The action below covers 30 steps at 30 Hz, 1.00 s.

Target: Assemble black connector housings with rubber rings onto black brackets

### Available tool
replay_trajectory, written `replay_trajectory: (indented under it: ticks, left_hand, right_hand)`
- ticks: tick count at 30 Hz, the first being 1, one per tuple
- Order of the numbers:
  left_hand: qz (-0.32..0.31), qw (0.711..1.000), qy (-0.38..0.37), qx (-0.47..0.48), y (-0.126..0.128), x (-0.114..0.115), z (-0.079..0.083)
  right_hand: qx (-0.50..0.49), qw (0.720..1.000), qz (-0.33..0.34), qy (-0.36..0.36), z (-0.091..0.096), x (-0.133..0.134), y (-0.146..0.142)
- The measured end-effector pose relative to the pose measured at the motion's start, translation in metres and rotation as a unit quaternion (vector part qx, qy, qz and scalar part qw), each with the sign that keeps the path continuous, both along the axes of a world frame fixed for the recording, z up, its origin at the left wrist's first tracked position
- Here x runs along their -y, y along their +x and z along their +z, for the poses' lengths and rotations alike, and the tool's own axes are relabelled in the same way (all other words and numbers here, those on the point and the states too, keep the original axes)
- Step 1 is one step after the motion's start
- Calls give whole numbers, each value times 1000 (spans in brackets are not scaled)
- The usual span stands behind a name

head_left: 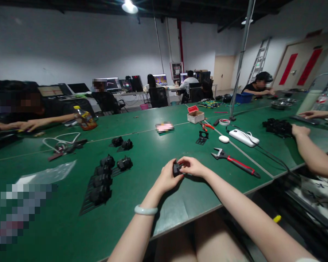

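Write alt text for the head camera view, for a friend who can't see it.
A person's left hand and right hand hold a small black part at a green table. More black parts sit to the left, and an adjustable wrench lies to the right. Other people sit farther back.

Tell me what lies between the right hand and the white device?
The metal end of the wrench, then a white oval thing, lie between the right hand and white device in the head view.
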State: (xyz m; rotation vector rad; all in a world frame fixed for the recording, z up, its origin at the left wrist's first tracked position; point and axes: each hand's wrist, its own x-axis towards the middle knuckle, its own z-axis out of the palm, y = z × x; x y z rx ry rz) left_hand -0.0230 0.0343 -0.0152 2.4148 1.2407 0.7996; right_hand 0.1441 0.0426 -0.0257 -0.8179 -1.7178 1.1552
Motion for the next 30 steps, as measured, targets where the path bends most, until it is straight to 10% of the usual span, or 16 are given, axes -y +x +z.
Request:
replay_trajectory:
  ticks: [30]
  left_hand:
    - [-2, 1000, -8, -4, 2, 5, -3]
  right_hand:
    - [-4, 999, 37, -37, -3, 4, 7]
